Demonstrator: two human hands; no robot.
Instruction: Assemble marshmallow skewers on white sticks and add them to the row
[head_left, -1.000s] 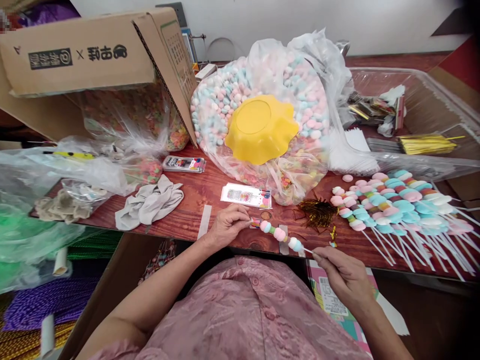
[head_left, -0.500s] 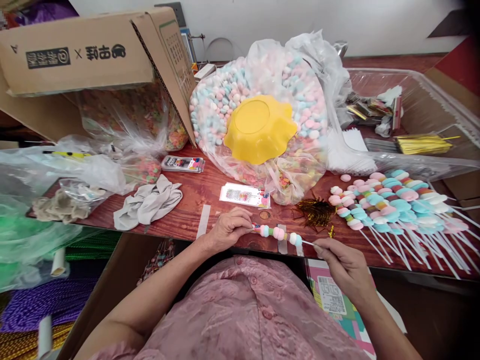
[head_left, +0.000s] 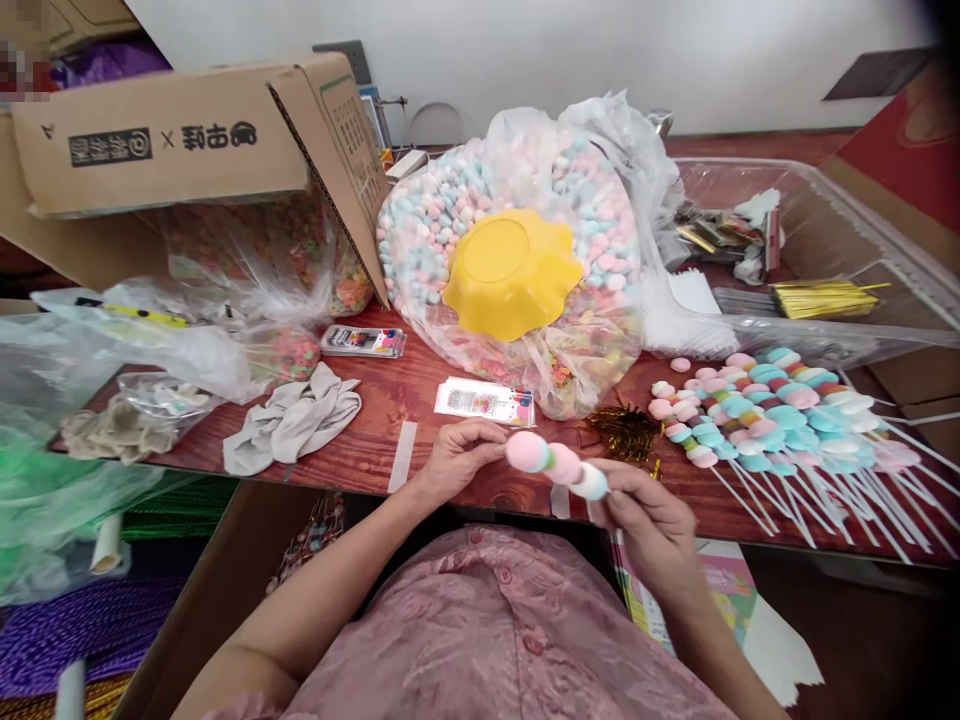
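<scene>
A marshmallow skewer (head_left: 565, 465), pink, white and blue with a small green piece, is held slantwise at the table's front edge. My right hand (head_left: 651, 515) is closed at its lower right end, by the white and blue marshmallow; the stick is hidden there. At the other end, the thumb and fingers of my left hand (head_left: 466, 458) are pinched together beside the pink marshmallow. What lies between those fingertips is hidden. Just behind the hands is a stack of printed cards (head_left: 484, 402). Golden twist ties (head_left: 624, 432) lie in a bunch beyond my right hand.
Several finished marshmallow skewers (head_left: 780, 415) are piled at right, sticks toward the front. A yellow bowl (head_left: 510, 275) sits upside down on a large bag of marshmallows (head_left: 427, 215). A clear plastic tub (head_left: 817, 200), a cardboard box (head_left: 187, 125) and a grey cloth (head_left: 296, 415) surround the workspace.
The skewer has turned and come nearer the camera, so it looks larger and shorter. My right hand has moved left and closer to the marshmallows. My left hand has hardly moved.
</scene>
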